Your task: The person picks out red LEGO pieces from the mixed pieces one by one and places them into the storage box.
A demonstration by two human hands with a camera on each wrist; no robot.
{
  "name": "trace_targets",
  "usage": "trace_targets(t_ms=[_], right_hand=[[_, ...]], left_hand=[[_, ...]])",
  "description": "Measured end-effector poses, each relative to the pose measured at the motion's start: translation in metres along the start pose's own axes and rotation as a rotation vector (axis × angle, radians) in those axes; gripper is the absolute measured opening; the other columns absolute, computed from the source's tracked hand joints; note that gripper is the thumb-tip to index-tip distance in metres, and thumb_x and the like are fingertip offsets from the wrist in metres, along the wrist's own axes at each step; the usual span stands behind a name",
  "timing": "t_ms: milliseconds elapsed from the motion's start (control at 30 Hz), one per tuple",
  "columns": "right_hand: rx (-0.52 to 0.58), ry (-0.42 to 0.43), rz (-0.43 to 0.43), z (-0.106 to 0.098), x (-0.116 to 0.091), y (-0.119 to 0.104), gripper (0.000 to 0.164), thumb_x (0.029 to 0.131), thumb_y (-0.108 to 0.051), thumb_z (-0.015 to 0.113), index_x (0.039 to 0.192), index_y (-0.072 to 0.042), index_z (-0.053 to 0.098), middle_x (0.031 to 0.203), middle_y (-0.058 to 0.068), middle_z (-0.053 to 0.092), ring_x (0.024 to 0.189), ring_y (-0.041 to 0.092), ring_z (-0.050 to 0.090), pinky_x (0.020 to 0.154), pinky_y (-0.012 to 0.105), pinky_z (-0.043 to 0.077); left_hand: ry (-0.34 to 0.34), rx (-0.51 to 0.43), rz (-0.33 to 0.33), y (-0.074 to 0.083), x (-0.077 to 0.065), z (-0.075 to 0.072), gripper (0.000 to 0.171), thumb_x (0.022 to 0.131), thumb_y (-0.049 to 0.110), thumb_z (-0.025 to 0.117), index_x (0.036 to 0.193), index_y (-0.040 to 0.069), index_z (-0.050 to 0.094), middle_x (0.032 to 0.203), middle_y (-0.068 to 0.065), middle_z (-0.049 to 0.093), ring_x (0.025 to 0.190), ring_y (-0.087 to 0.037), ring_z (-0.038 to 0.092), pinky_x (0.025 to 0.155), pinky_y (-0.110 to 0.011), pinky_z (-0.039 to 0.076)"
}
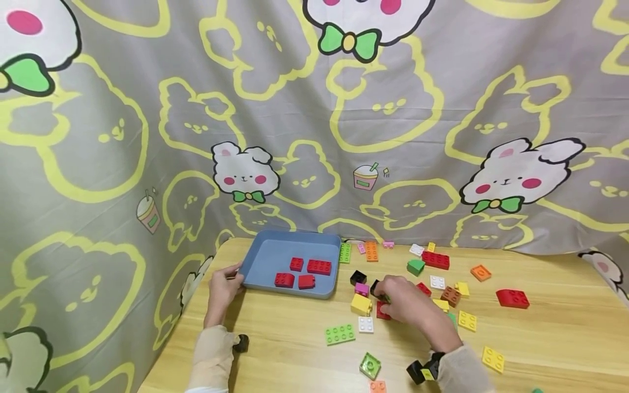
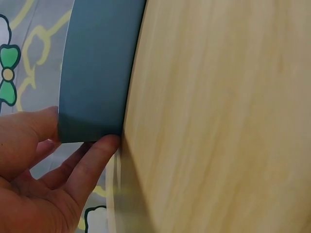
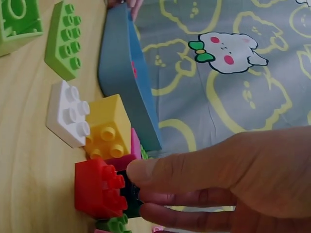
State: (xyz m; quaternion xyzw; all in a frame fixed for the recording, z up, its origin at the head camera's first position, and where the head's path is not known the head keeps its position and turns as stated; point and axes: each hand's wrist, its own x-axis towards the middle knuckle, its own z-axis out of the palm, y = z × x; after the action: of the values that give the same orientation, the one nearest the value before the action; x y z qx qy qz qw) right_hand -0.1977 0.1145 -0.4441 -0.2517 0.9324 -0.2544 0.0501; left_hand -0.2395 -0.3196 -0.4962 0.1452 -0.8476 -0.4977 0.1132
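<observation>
My left hand point(image 1: 223, 286) grips the near left corner of a blue-grey tray point(image 1: 295, 236). In the left wrist view, the thumb lies at the tray's rim and a fingertip touches its lower edge. Inside the tray are several red toy bricks point(image 1: 319, 267). My right hand point(image 1: 405, 300) is over the loose bricks, thumb and fingers apart. Just below its fingertips stands a red brick point(image 3: 95, 189), with a black brick point(image 3: 130, 194) behind it; contact with either is unclear. A yellow brick point(image 3: 109, 121) and a white brick point(image 3: 68, 114) are close by.
Many loose bricks lie across the wooden table point(image 1: 285, 349), including a light green brick point(image 1: 340, 334), a curved red brick point(image 1: 512, 298) and an orange plate point(image 1: 480, 272). A patterned curtain point(image 1: 304, 120) hangs behind the table and along its left side.
</observation>
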Motion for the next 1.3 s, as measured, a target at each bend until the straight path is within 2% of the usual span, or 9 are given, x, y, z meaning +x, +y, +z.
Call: trace_targets(t_ms=[133, 200, 400, 500, 667, 900, 1033, 1300], right_hand=[[-0.011, -0.027, 0.044, 0.006, -0.002, -0.001, 0.016, 0.074, 0.002, 0.079, 0.086, -0.007, 0.072, 0.08, 0.002, 0.06, 0.07, 0.016, 0.049, 0.062, 0.033, 0.046], [-0.002, -0.037, 0.052, 0.01, -0.002, 0.0, 0.018, 0.072, 0.002, 0.08, 0.087, -0.005, 0.072, 0.081, 0.002, 0.059, 0.069, 0.016, 0.049, 0.061, 0.033, 0.046], [0.004, -0.036, 0.028, 0.018, 0.001, 0.003, 0.02, 0.071, 0.005, 0.079, 0.086, -0.005, 0.07, 0.08, 0.002, 0.061, 0.068, 0.016, 0.05, 0.06, 0.033, 0.047], [0.007, -0.034, 0.009, 0.02, 0.004, 0.005, 0.021, 0.071, 0.007, 0.078, 0.082, -0.007, 0.069, 0.076, 0.0, 0.059, 0.066, 0.015, 0.049, 0.058, 0.032, 0.045], [0.008, -0.034, -0.013, 0.019, 0.007, 0.006, 0.021, 0.071, 0.007, 0.077, 0.077, -0.01, 0.067, 0.069, -0.002, 0.055, 0.061, 0.015, 0.047, 0.053, 0.03, 0.042], [0.018, -0.021, 0.002, 0.015, 0.007, 0.005, 0.02, 0.072, 0.002, 0.08, 0.09, -0.004, 0.072, 0.086, 0.004, 0.064, 0.071, 0.016, 0.051, 0.062, 0.032, 0.048], [0.019, -0.002, -0.005, 0.012, 0.006, 0.005, 0.022, 0.072, 0.001, 0.081, 0.092, -0.002, 0.072, 0.088, 0.006, 0.065, 0.072, 0.016, 0.051, 0.062, 0.032, 0.048], [0.032, 0.062, -0.133, 0.008, 0.006, 0.006, 0.018, 0.075, 0.004, 0.076, 0.092, -0.003, 0.074, 0.09, 0.006, 0.067, 0.076, 0.016, 0.057, 0.064, 0.031, 0.052]], left_hand=[[-0.004, 0.006, 0.001, 0.0, 0.0, 0.002, 0.042, 0.086, -0.006, 0.057, 0.127, 0.002, 0.064, 0.102, -0.025, 0.064, 0.08, -0.025, 0.067, 0.067, -0.033, 0.058], [-0.003, 0.012, 0.01, -0.001, -0.001, 0.003, 0.042, 0.086, -0.006, 0.057, 0.127, 0.002, 0.064, 0.102, -0.025, 0.065, 0.081, -0.026, 0.067, 0.067, -0.033, 0.058], [-0.007, 0.008, 0.011, -0.003, -0.002, 0.002, 0.042, 0.086, -0.006, 0.055, 0.127, 0.001, 0.063, 0.102, -0.026, 0.064, 0.082, -0.027, 0.067, 0.067, -0.033, 0.058], [0.001, -0.004, 0.0, -0.003, 0.0, 0.002, 0.042, 0.087, -0.006, 0.056, 0.127, 0.002, 0.064, 0.103, -0.026, 0.064, 0.083, -0.028, 0.067, 0.068, -0.032, 0.058], [-0.002, 0.003, 0.019, -0.003, -0.001, 0.0, 0.041, 0.088, -0.005, 0.056, 0.127, 0.002, 0.064, 0.103, -0.026, 0.064, 0.082, -0.028, 0.067, 0.066, -0.032, 0.058], [-0.012, -0.01, 0.024, -0.002, -0.002, -0.004, 0.04, 0.089, -0.004, 0.056, 0.128, 0.001, 0.062, 0.104, -0.027, 0.064, 0.081, -0.027, 0.067, 0.067, -0.031, 0.058], [-0.01, 0.004, 0.024, -0.002, -0.002, -0.005, 0.04, 0.09, -0.004, 0.057, 0.128, 0.003, 0.063, 0.103, -0.026, 0.065, 0.079, -0.024, 0.067, 0.064, -0.026, 0.058], [-0.021, -0.001, 0.032, -0.001, -0.004, -0.002, 0.04, 0.09, -0.004, 0.056, 0.129, 0.002, 0.062, 0.104, -0.026, 0.064, 0.081, -0.028, 0.067, 0.066, -0.031, 0.059]])
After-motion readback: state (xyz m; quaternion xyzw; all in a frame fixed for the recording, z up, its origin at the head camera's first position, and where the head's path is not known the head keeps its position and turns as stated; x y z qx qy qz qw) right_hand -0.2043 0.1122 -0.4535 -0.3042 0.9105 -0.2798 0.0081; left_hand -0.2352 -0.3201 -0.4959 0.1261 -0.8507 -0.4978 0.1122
